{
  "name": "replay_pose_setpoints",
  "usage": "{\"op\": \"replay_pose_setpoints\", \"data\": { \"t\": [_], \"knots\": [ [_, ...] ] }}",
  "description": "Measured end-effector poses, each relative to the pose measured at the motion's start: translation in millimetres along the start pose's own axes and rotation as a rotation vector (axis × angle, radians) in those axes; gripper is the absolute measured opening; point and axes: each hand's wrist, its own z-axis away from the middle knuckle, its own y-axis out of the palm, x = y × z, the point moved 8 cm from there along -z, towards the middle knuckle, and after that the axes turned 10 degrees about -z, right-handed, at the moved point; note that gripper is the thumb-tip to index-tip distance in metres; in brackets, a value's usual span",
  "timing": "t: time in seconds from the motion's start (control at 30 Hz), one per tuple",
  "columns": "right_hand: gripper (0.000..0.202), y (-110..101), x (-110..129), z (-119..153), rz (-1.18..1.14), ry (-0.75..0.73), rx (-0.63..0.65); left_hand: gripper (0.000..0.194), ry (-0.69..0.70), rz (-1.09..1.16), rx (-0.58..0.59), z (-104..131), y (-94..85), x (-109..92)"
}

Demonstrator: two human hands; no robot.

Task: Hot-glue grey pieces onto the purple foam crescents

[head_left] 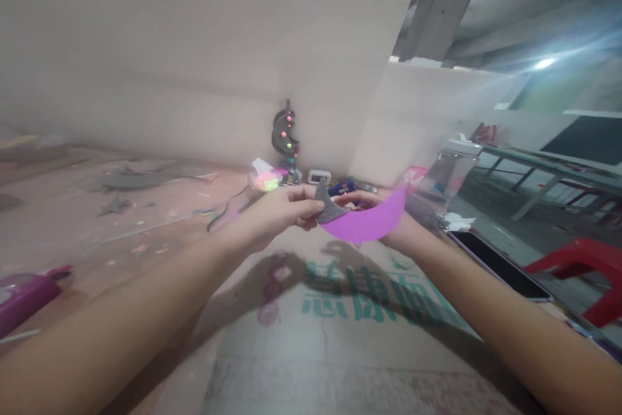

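Note:
A purple crescent-shaped sheet [372, 223] hangs in the air above the cardboard, held between my two hands. At its left end, a dark grey curved piece [329, 210] lies against it; whether the two are joined I cannot tell. My left hand [299, 206] pinches the grey piece between thumb and fingers. Behind the purple crescent, my right hand [363, 199] is partly hidden, its fingers closed at the upper edge. Farther back, a dark moon-shaped ornament [282, 133] with coloured beads stands upright against the white board.
Printed cardboard [321, 344] covers the table under my hands. A magenta tool [24, 298] lies at left, with grey scraps beyond. On the right are a phone [500, 266], a clear bottle [444, 175] and a red stool [583, 266]. A small white device [319, 177] sits behind.

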Motion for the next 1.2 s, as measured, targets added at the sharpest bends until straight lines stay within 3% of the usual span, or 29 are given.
{"op": "replay_pose_setpoints", "data": {
  "t": [0.07,0.13,0.23,0.3,0.43,0.67,0.87,1.07,1.2],
  "knots": [
    [0.032,-11.5,3.3,1.3,0.017,-0.051,-0.136,0.016,0.006,-0.02,-0.085,-1.4,-7.7,0.8],
    [0.021,-21.9,3.2,3.4,-0.07,-0.061,-0.253,0.019,0.005,-0.036,-0.17,-1.9,-15.9,1.8],
    [0.011,-20.6,4.5,3.8,-0.241,-0.083,-0.228,0.022,0.023,-0.037,-0.26,-0.9,-24.4,0.1],
    [0.017,-14.4,7.0,4.7,-0.293,-0.092,-0.178,0.022,0.025,-0.021,-0.279,0.0,-25.4,-0.9],
    [0.03,-6.1,7.3,9.6,-0.174,-0.05,-0.2,0.025,-0.002,-0.027,-0.235,0.8,-19.7,-1.1],
    [0.029,-4.3,6.9,11.4,-0.159,-0.071,-0.206,0.038,0.023,-0.318,-0.241,2.3,-23.2,-4.6],
    [0.031,-9.4,11.2,12.2,-0.148,-0.061,-0.232,0.048,0.113,-0.325,-0.276,7.3,-19.0,-16.9],
    [0.033,-18.4,6.7,12.0,-0.145,-0.032,-0.26,0.029,0.11,-0.505,-0.108,10.7,-0.1,-20.1],
    [0.032,-13.0,11.4,12.2,-0.179,-0.075,-0.231,0.028,0.089,-0.568,-0.11,13.0,1.8,-20.7]
  ]
}}
